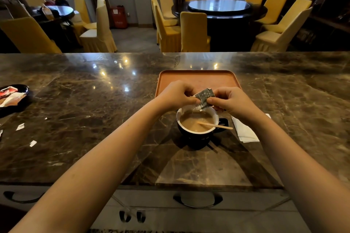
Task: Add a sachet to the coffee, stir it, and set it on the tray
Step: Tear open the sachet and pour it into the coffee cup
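A dark cup with a white inside [197, 134] stands on the marble counter, filled with light brown coffee. A wooden stir stick [216, 125] rests in it, leaning over the right rim. Just above the cup's far rim, a small grey sachet with star marks [204, 98] is pinched from both sides: my left hand [175, 95] grips its left edge and my right hand [232, 101] grips its right edge. The sachet tilts down toward the coffee. Behind the hands lies an orange-brown tray [197, 77], partly hidden by them.
A folded white napkin [245, 131] lies right of the cup. At the far left sits a dark dish with torn wrappers [11, 96], and small paper scraps [20, 126] dot the counter. Yellow chairs and round tables stand beyond the counter's far edge.
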Tool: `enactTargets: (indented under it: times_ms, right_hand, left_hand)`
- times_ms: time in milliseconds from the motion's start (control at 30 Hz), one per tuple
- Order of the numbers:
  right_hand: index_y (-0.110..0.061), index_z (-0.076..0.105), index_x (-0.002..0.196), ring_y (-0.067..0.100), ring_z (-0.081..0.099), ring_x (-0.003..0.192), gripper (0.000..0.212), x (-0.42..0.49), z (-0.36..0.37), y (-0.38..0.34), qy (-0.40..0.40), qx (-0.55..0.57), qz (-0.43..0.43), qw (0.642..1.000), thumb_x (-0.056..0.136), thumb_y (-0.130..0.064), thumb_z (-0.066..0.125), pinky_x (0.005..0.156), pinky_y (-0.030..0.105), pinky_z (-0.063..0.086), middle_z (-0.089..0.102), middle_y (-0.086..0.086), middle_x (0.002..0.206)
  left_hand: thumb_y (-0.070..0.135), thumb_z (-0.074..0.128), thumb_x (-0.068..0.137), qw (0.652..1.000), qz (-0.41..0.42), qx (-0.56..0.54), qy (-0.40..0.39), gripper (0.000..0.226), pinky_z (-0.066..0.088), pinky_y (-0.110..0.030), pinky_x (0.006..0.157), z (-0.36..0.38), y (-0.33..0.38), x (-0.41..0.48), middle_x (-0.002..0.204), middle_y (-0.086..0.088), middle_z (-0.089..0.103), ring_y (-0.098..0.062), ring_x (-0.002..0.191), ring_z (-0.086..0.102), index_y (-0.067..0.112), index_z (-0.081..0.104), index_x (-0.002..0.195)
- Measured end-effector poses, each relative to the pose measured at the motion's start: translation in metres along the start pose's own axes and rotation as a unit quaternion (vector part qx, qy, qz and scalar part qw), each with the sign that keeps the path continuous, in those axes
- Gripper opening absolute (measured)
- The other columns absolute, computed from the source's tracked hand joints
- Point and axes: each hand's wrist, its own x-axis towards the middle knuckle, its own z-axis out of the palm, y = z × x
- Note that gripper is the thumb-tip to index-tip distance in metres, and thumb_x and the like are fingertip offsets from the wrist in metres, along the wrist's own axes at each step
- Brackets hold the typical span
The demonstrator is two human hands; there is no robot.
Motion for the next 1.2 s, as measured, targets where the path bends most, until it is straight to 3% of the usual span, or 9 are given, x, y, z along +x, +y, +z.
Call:
enactTargets:
  times_ms: [200,367,600,833,1200]
  right_hand:
    - [-0.011,0.066,0.082,-0.005,0.057,0.054,0.004,0.0017,0.0009,-0.0018,0.007,-0.013,-0.014,1.000,0.083,-0.009,0.063,0.052,0.008,0.046,0.064,0.002,0.074]
    - [-0.013,0.067,0.084,-0.005,0.057,0.054,0.007,0.0019,0.0008,-0.0004,0.007,-0.015,-0.013,1.000,0.084,-0.009,0.062,0.052,0.008,0.047,0.065,0.001,0.075]
    - [-0.009,0.068,0.090,-0.006,0.057,0.054,0.008,0.0038,0.0004,0.0016,0.011,-0.019,-0.004,1.000,0.084,-0.011,0.062,0.050,0.007,0.045,0.066,0.001,0.076]
    - [-0.018,0.066,0.080,-0.006,0.058,0.055,0.010,0.0036,-0.0002,-0.0025,0.014,-0.019,-0.019,1.000,0.084,-0.011,0.062,0.051,0.006,0.044,0.064,-0.004,0.073]
    - [-0.019,0.067,0.080,-0.005,0.058,0.056,0.009,0.0044,0.0001,-0.0010,0.003,-0.019,-0.019,1.000,0.083,-0.011,0.064,0.053,0.007,0.046,0.065,-0.001,0.073]
  left_hand:
    - [0.020,0.067,0.078,1.000,0.005,0.000,0.002,0.022,0.036,-0.021,0.056,-0.0010,0.0018,-0.0018,0.059,0.005,0.048,-0.009,0.055,0.041,0.021,0.054,0.061]
    - [0.022,0.064,0.081,1.000,0.005,-0.005,0.013,0.018,0.037,-0.025,0.058,0.0001,-0.0008,-0.0044,0.061,-0.001,0.051,-0.014,0.058,0.044,0.005,0.063,0.074]
    - [0.022,0.065,0.080,1.000,0.001,-0.019,0.021,0.011,0.043,-0.030,0.064,-0.0006,-0.0009,-0.0055,0.065,0.004,0.055,-0.011,0.062,0.048,0.011,0.066,0.081]
    - [0.024,0.065,0.080,0.999,-0.010,-0.026,0.031,0.019,0.049,-0.039,0.069,-0.0034,-0.0016,-0.0088,0.079,-0.020,0.065,-0.021,0.067,0.052,0.004,0.067,0.083]
    - [0.024,0.067,0.079,0.998,-0.024,-0.050,0.027,0.021,0.051,-0.041,0.072,0.0001,-0.0065,-0.0091,0.082,-0.021,0.066,-0.029,0.071,0.057,0.004,0.068,0.086]
